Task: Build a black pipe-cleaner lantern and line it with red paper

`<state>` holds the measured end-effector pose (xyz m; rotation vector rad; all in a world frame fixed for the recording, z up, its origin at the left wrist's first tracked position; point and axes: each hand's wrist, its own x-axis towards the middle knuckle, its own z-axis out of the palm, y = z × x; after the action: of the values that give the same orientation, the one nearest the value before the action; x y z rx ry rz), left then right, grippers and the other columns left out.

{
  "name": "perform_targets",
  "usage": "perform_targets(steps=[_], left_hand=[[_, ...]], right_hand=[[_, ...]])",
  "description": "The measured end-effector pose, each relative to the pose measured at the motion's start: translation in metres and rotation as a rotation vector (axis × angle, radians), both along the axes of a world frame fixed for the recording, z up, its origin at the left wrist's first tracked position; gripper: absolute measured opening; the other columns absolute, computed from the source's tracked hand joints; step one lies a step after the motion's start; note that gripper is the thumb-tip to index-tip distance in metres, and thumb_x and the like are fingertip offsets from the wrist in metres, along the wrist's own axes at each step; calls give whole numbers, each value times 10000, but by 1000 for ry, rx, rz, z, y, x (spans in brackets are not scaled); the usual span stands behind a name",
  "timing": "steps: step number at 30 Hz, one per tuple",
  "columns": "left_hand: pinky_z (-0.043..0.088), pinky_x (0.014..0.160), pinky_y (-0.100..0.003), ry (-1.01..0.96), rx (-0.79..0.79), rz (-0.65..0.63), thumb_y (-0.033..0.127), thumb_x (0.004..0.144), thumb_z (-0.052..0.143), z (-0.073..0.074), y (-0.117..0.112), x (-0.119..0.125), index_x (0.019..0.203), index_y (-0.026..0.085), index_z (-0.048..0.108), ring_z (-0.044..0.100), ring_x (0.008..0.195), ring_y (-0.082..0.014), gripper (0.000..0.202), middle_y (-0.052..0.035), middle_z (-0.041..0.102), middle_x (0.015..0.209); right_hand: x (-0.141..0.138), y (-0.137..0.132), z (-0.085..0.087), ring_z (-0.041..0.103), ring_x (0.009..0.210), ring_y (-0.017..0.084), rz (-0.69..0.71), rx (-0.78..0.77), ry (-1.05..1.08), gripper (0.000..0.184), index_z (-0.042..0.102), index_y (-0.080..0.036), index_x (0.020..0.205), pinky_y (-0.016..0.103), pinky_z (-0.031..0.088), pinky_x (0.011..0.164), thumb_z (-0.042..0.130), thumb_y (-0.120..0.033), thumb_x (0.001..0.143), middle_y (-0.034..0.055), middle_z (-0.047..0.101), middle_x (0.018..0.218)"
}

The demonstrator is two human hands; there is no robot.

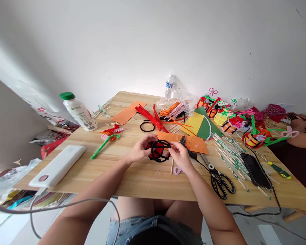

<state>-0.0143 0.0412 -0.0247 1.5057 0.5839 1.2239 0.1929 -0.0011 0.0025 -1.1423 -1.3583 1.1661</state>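
Between my two hands is a small round frame of black pipe cleaners (160,160) with red showing inside it. My left hand (142,148) pinches its left side, fingers closed. On the other side, my right hand (181,156) grips the black rim with thumb and fingertips. Just below lie a thin wooden stick (171,166) and a lilac pipe-cleaner loop (177,170). Behind the hands are a black pipe-cleaner ring (147,127), a bundle of red pipe cleaners (150,117) and an orange sheet (199,144) with a glue gun (187,147) on it.
Black-handled scissors (220,182), a phone (255,169), wrapped sticks (232,160) and a screwdriver (279,170) lie to the right. Finished pipe-cleaner baskets (233,124) stand behind them. At left are a white power bank (58,165), a green-capped bottle (79,112) and a pipe-cleaner flower (102,146). Another person's arm (302,139) shows far right.
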Motion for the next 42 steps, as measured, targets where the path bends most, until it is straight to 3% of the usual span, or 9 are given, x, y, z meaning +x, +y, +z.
perform_targets(steps=[7, 11, 15, 18, 21, 24, 32, 38, 42], left_hand=[[499, 912, -338, -160, -200, -18, 296, 693, 801, 3, -5, 6, 1095, 178, 546, 625, 1041, -210, 491, -87, 654, 1081], [506, 889, -337, -141, -238, -17, 317, 718, 778, 1, -11, 12, 1090, 185, 510, 633, 1017, -204, 476, -84, 657, 1078], [516, 878, -348, -46, -117, 58, 348, 750, 743, -2, -12, 16, 1089, 198, 491, 623, 977, -183, 448, -72, 615, 1090], [519, 869, -359, 91, 100, 179, 363, 770, 713, -3, -11, 17, 1085, 195, 508, 604, 977, -186, 412, -77, 576, 1088], [511, 889, -381, 318, 344, 348, 339, 808, 666, 0, -13, 16, 1075, 182, 564, 583, 1013, -208, 325, -96, 568, 1079], [518, 877, -371, 455, 461, 422, 293, 877, 569, 4, -16, 15, 1119, 181, 585, 592, 1001, -210, 267, -106, 583, 1069], [509, 900, -362, 538, 522, 390, 243, 933, 443, 1, -21, 11, 1308, 208, 506, 567, 1044, -206, 382, -104, 535, 1108], [516, 860, -363, 537, 499, 419, 256, 931, 446, -8, -18, 9, 1338, 211, 487, 555, 950, -190, 412, -76, 489, 1011], [510, 876, -357, 534, 507, 378, 245, 935, 438, -13, -17, 9, 1366, 220, 455, 566, 981, -191, 432, -80, 508, 1044]], right_hand=[[1, -6, 9, 678, 713, 186, 118, -53, 168, 387, 575, -201, 1057, 311, 563, 634, 677, -433, 764, -2, 645, 732], [3, -7, 10, 603, 586, 139, 135, -21, 170, 363, 582, -213, 1040, 286, 538, 541, 678, -428, 763, -23, 582, 723], [5, -7, 10, 500, 484, 87, 69, -17, 114, 311, 581, -218, 1030, 247, 472, 455, 656, -375, 772, -40, 512, 729], [5, -7, 9, 487, 551, 97, 48, 9, 103, 314, 578, -221, 1054, 223, 461, 433, 644, -348, 774, -19, 494, 783], [4, -6, 5, 502, 645, 114, 31, 103, 62, 297, 583, -224, 1062, 206, 473, 445, 632, -324, 787, 14, 494, 883], [4, -5, 2, 507, 676, 105, 2, 230, -24, 269, 586, -226, 1066, 211, 495, 496, 619, -297, 808, 53, 504, 1057], [-2, -9, 9, 512, 667, 106, -32, 431, -202, 194, 580, -224, 1019, 228, 483, 551, 583, -213, 825, 52, 554, 1003], [-9, -14, 13, 508, 619, 102, -52, 550, -291, 174, 576, -213, 987, 226, 475, 510, 579, -185, 816, 50, 565, 959], [-9, -13, 12, 498, 598, 100, -76, 603, -321, 173, 570, -213, 993, 228, 469, 488, 576, -182, 823, 55, 559, 948]])
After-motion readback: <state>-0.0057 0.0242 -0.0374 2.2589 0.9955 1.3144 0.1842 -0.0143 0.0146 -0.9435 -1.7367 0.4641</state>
